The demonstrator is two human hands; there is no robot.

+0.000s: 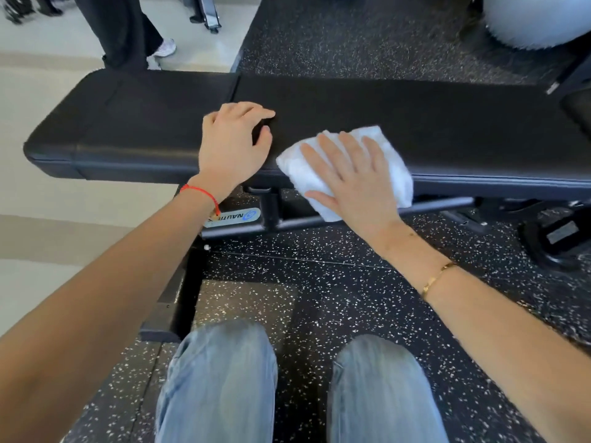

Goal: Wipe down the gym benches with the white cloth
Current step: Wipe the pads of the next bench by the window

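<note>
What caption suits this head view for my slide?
Right hand presses white cloth flat on black gym bench; left hand rests beside it.

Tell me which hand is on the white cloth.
The right hand, fingers spread flat, presses the white cloth over the bench near edge. The left hand rests on bare padding.

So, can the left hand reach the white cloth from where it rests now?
Probably yes. The left hand rests on the bench just beside the white cloth, nothing between them; only the right hand lies flat on it.
</note>
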